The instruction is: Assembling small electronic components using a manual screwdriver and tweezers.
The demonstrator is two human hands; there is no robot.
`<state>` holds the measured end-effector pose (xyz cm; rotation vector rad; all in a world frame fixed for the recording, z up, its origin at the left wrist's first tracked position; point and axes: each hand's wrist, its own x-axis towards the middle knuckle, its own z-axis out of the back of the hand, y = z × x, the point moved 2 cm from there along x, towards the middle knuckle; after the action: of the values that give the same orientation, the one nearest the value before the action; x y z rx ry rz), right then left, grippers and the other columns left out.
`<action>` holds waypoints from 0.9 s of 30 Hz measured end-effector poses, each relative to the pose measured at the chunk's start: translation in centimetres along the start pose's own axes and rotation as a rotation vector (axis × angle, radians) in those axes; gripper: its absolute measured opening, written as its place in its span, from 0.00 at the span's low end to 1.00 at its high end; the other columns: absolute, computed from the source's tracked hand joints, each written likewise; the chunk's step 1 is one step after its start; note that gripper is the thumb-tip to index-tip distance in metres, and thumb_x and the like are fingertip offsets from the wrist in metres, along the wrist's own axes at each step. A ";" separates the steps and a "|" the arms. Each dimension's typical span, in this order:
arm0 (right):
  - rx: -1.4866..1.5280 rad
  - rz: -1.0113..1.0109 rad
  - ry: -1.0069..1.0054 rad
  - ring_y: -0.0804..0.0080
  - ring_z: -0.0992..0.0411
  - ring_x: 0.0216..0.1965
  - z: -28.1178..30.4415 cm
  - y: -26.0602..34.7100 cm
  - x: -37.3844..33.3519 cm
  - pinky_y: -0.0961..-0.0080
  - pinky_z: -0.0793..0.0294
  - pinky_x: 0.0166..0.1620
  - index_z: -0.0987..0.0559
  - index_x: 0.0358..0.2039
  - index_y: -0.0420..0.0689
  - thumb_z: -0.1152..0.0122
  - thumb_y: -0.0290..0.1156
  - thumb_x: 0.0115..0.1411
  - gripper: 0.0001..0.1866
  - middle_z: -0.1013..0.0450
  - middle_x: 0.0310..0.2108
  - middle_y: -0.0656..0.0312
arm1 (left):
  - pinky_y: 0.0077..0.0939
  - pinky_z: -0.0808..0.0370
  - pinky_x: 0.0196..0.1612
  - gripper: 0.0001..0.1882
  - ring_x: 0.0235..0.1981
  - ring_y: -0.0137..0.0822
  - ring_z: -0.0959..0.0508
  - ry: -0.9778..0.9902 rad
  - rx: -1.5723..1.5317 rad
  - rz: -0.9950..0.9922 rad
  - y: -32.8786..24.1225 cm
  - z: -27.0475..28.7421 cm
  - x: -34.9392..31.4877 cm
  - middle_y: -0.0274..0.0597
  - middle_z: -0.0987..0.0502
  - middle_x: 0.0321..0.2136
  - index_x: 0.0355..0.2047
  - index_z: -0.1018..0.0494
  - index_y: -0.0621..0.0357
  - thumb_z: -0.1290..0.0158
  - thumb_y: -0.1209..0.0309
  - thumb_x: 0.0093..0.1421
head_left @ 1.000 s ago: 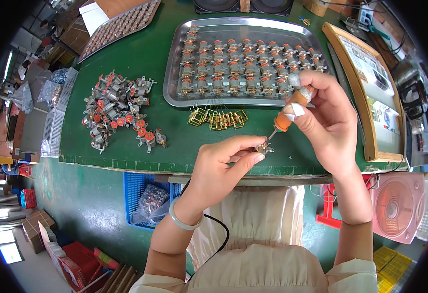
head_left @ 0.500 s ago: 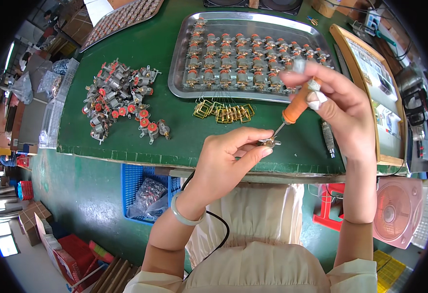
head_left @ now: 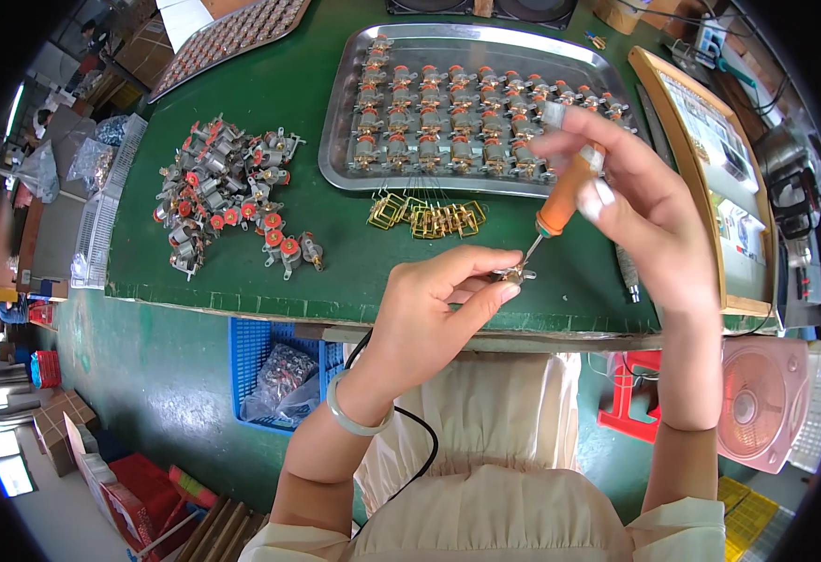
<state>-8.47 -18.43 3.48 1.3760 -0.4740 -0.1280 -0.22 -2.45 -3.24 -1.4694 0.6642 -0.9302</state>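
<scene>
My left hand [head_left: 434, 304] pinches a small metal part [head_left: 521, 275] between thumb and fingers, just above the table's front edge; the fingers hide much of it. My right hand [head_left: 654, 206], white wrapping on some fingertips, grips an orange-handled screwdriver [head_left: 563, 204] slanting down to the left. Its thin shaft meets the held part, though the exact contact is too small to make out. Behind my hands lies a bunch of bent brass-coloured wire pieces [head_left: 429, 215]. Farther back, a metal tray [head_left: 335, 155] bears rows of small grey cylinders with orange-red tops.
On the green table [head_left: 354, 272], a heap of similar red-topped parts [head_left: 232, 187] lies to the left. A wooden-framed case [head_left: 705, 178] and a dark pen-like tool [head_left: 628, 272] are at the right. Below stand a blue crate [head_left: 244, 375], a red stool [head_left: 621, 403] and a pink fan [head_left: 761, 403].
My right hand has shifted slightly left and turned on the screwdriver handle, its fingers now placed differently. My left hand keeps the metal part at nearly the same spot.
</scene>
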 end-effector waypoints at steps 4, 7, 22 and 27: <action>0.053 -0.139 0.227 0.71 0.30 0.41 1.4 1.4 0.1 0.74 0.33 0.47 0.30 0.43 0.38 0.41 0.28 0.51 0.19 0.28 0.37 0.57 | 0.19 0.25 0.38 0.12 0.34 0.26 0.23 0.008 -0.005 -0.009 -0.5 -0.1 0.2 0.42 0.23 0.33 0.40 0.28 0.66 0.47 0.80 0.53; -0.110 -0.148 0.098 0.79 0.30 0.31 0.8 0.9 0.5 0.83 0.33 0.35 0.29 0.29 0.40 0.38 0.32 0.51 0.11 0.28 0.29 0.59 | 0.18 0.26 0.40 0.12 0.35 0.26 0.24 0.014 -0.012 0.012 -0.6 -0.1 0.1 0.42 0.23 0.34 0.39 0.28 0.67 0.47 0.82 0.52; 0.615 -0.070 -0.290 0.81 0.35 0.16 -1.9 -0.9 -4.5 0.86 0.37 0.16 0.35 0.30 0.39 0.42 0.26 0.53 0.10 0.28 0.23 0.58 | 0.22 0.24 0.38 0.13 0.41 0.31 0.26 0.031 -0.376 -0.057 -1.0 0.8 -0.1 0.41 0.29 0.40 0.44 0.32 0.69 0.53 0.80 0.58; 0.581 -0.472 -0.158 0.86 0.43 0.13 -3.4 -1.5 -6.6 0.86 0.42 0.15 0.33 0.40 0.35 0.43 0.26 0.55 0.15 0.36 0.18 0.69 | 0.28 0.21 0.34 0.15 0.32 0.44 0.21 0.057 -0.506 0.136 -1.6 0.1 -0.2 0.52 0.26 0.36 0.46 0.35 0.70 0.59 0.71 0.63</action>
<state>-12.76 -13.24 -0.06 2.0455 -0.3169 -0.5186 -0.46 -2.01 -1.67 -1.8156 1.0846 -0.7291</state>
